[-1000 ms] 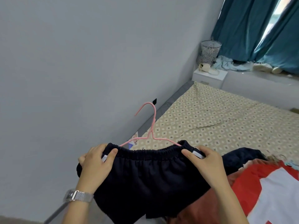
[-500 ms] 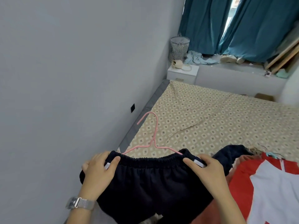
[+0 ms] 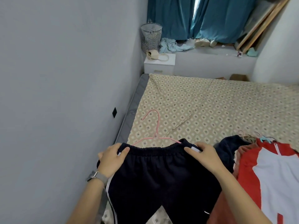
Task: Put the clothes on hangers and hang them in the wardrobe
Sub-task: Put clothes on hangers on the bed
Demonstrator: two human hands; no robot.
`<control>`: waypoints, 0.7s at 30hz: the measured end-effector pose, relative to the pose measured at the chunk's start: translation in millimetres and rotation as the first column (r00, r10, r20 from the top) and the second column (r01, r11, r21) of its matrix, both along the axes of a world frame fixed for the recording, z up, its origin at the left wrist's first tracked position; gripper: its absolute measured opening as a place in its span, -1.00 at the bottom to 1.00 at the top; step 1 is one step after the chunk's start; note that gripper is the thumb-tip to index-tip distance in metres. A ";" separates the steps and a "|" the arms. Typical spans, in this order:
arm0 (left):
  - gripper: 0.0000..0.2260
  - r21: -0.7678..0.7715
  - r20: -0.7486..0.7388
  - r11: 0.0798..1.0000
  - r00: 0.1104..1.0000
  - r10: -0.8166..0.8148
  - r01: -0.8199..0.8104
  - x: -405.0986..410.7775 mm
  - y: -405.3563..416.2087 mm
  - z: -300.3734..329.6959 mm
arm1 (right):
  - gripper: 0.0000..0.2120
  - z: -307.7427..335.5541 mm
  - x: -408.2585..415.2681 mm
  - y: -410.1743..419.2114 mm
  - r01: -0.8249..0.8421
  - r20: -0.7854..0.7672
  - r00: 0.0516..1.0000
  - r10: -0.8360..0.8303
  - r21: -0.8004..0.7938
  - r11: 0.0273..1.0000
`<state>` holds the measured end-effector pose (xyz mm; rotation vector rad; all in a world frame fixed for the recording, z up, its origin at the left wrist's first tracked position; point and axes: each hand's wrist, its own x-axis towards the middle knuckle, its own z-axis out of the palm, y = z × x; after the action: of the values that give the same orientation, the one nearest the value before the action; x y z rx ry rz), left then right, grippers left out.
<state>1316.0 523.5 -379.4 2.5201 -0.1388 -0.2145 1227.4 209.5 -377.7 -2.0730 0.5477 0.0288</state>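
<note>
Dark navy shorts point(image 3: 158, 178) with white side stripes hang from a thin pink hanger point(image 3: 155, 126), whose hook sticks up above the elastic waistband. My left hand point(image 3: 111, 157) grips the waistband's left end, thumb over the front. My right hand point(image 3: 205, 156) grips the right end the same way. I hold the shorts in the air over the near left corner of the bed point(image 3: 210, 107). No wardrobe is in view.
A red and white garment point(image 3: 275, 175) and a dark garment point(image 3: 226, 147) lie on the bed at the right, with more hangers point(image 3: 252, 136) beside them. A grey wall point(image 3: 56, 94) is close on the left. A white nightstand point(image 3: 159, 63) and basket point(image 3: 151, 38) stand at the back.
The view has swung to the right and down, showing more of the bed and window ledge. Both hands keep the same hold on the shorts' waistband.
</note>
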 end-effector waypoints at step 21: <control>-0.56 0.082 -0.108 0.987 0.986 -0.130 0.139 189.9 -94.8 -159.4 | -0.25 -147.6 155.7 -36.7 -0.349 -0.483 0.852 0.203 -0.236 0.907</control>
<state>1505.9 428.7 -538.7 2.5840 -0.2644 -0.4127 1383.1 172.7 -525.3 -2.4639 0.5437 0.6485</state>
